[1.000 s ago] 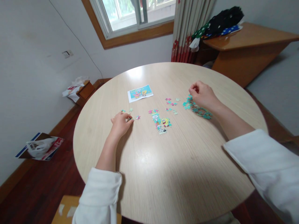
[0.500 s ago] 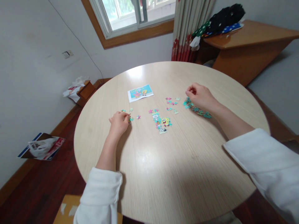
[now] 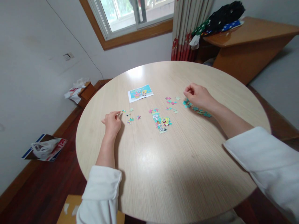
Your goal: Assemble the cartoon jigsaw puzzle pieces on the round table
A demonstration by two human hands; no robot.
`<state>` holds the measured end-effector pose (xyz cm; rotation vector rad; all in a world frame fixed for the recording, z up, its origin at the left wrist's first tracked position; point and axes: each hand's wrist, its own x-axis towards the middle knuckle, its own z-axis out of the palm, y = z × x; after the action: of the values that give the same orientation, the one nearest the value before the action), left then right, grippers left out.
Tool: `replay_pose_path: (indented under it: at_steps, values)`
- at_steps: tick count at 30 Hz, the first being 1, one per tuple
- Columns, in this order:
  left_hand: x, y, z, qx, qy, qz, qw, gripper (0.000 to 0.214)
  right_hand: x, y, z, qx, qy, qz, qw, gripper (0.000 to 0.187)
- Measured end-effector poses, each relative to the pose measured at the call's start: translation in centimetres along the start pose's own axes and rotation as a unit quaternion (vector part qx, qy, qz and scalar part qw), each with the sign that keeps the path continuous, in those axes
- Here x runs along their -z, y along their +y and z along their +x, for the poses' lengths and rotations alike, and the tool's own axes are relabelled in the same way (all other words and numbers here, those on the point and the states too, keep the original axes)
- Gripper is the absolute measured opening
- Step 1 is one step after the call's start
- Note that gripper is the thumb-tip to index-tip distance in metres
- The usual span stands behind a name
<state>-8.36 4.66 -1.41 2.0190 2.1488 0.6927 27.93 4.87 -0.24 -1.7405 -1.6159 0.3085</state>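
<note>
My left hand (image 3: 112, 123) is over the table's left side, its index finger stretched toward a small group of loose puzzle pieces (image 3: 131, 119); it is open and holds nothing that I can see. My right hand (image 3: 198, 95) hovers at the edge of a pile of turquoise puzzle pieces (image 3: 202, 112), thumb and fingers pinched together; whatever may be between them is hidden. Between the hands lies a partly joined jigsaw (image 3: 157, 117) with cartoon figures, including a yellow square one. More loose pieces (image 3: 171, 102), pink and turquoise, are spread between it and my right hand.
A printed picture card (image 3: 140, 93) lies behind the pieces on the round wooden table (image 3: 149, 174). Past its right edge stands a brown desk (image 3: 252, 32) with dark cloth (image 3: 226, 15) on it. A cardboard box (image 3: 67, 208) sits on the floor at lower left.
My left hand has drawn back leftward, uncovering puzzle pieces that were under its fingers, and its index finger has straightened. My right hand has hardly moved and stays pinched.
</note>
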Motion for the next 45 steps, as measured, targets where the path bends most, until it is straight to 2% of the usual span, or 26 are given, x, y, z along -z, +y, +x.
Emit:
replay_pose_path:
  at_steps: [5, 8, 16, 23, 31, 38, 45]
  values:
    - [-1.0, 0.0, 0.0, -0.078, -0.039, 0.009, 0.996, 0.044, -0.1, 0.1, -0.1, 0.008, -0.001, 0.002, 1.0, 0.007]
    - [-1.4, -0.2, 0.1, -0.093, -0.056, 0.024, 0.994, 0.044, -0.2, -0.1, -0.1, 0.003, -0.004, 0.003, 1.0, 0.006]
    - [-0.6, 0.3, 0.0, -0.072, -0.035, 0.066, 0.995, 0.039, -0.1, -0.3, -0.2, 0.003, -0.02, -0.002, 1.0, 0.006]
    - [-0.6, 0.3, 0.1, -0.05, -0.021, 0.119, 0.991, 0.034, -0.2, 0.2, 0.0, 0.022, -0.019, -0.001, 1.0, 0.005]
    - [-0.3, 0.4, 0.2, -0.037, -0.028, 0.104, 0.994, 0.025, 0.1, -0.8, -0.4, -0.001, -0.03, -0.006, 1.0, 0.006]
    - [0.1, 0.7, 0.0, -0.013, -0.021, 0.055, 0.998, 0.035, 0.0, -0.3, -0.2, 0.014, -0.029, -0.014, 0.999, 0.004]
    - [0.7, 0.6, -0.1, 0.005, -0.034, 0.051, 0.998, 0.02, 0.0, -0.4, -0.3, 0.018, -0.029, -0.011, 0.999, 0.005]
